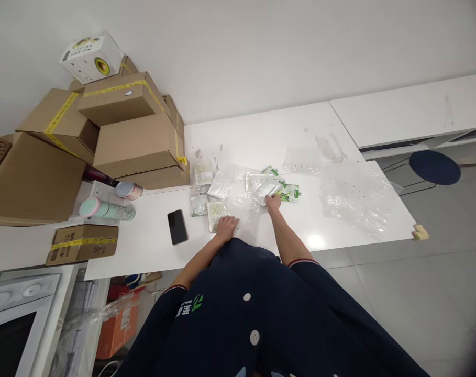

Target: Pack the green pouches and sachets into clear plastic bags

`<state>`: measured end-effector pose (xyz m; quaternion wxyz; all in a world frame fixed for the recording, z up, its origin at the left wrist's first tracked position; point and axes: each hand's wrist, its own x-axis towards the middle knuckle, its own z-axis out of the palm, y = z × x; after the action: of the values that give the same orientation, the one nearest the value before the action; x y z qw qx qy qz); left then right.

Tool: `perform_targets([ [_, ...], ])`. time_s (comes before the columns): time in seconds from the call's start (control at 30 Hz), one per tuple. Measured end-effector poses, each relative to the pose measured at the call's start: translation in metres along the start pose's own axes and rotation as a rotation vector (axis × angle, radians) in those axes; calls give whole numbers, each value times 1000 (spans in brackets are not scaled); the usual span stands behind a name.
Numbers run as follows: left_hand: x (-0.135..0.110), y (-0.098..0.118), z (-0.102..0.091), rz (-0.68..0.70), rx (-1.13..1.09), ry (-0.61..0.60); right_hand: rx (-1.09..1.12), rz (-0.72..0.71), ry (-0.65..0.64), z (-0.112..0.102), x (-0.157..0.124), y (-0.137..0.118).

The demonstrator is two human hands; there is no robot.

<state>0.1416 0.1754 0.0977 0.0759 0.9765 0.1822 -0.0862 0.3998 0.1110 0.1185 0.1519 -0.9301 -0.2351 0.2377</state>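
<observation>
Fingers bent, the left hand [227,228] rests at the near edge of a sheet of clear wrap [240,199], and I cannot tell from here whether it has hold of anything; the right hand [273,203] is pinched around the near end of a silver pouch [266,190]. Running from the left, cardboard boxes [139,149] stand stacked by the wall, with a mint bottle [106,209] lying in front of them and a dark phone [177,226] flat on the white table [143,246]. Next comes a loose cluster of clear packets [199,203], with a pale green packet [215,213] just beside the left hand and a silver packet [218,186] farther back. I would judge the handling to be partway along: one pouch is in hand, the others lie loose on both sides, and nothing looks gathered up yet. That silver pouch sits at the right side of the wrap, bright, flat and shiny (no print on it that I can read). Just beside it lie green-and-white pouches [291,192], then a flat clear bag [302,159] and a bigger, crumpled clear bag [353,199] spread toward the table's right end.
</observation>
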Motion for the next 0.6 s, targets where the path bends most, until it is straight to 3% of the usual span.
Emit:
perform_targets([
  [0.17,12,6,4,50,-31,-28,153,123,282,-43,-18,33],
  [0.23,22,20,7,133,-47,-41,320,21,445,-61,-28,42],
  [0.3,28,34,11,219,-62,-59,508,-185,498,-72,-37,46],
  [0.33,29,40,13,251,-68,-66,563,-292,443,-72,-40,46],
  [0.4,25,44,16,276,-74,-57,564,-429,197,-64,-44,42],
  [0.5,6,32,22,277,-52,9,513,-453,-140,-35,-46,31],
  [0.6,-16,13,28,221,-21,91,508,-451,-286,-6,-42,19],
])
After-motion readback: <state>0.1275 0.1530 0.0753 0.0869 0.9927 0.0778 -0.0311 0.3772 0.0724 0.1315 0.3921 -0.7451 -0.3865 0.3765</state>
